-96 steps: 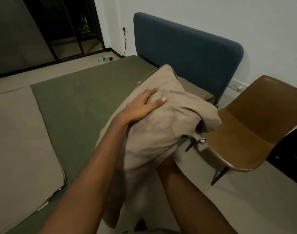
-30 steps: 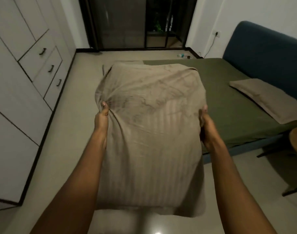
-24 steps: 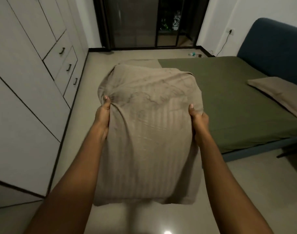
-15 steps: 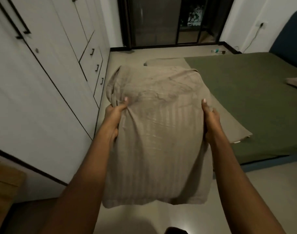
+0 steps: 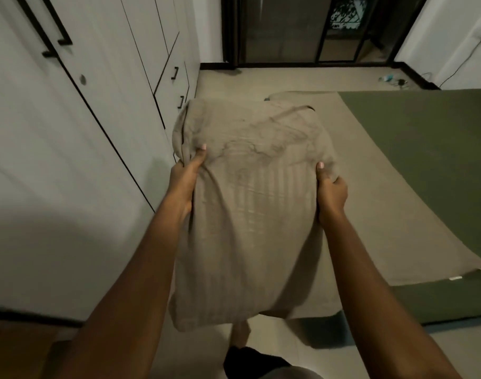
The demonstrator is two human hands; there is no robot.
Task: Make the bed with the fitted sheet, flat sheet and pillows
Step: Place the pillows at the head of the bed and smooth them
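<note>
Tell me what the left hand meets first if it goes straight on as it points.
The pillow that the left hand grips: its bunched corner lies right ahead. Beyond, probably floor; depth is unclear.

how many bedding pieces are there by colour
beige: 2, the pillow and the flat sheet
green: 1, the fitted sheet
total: 3
</note>
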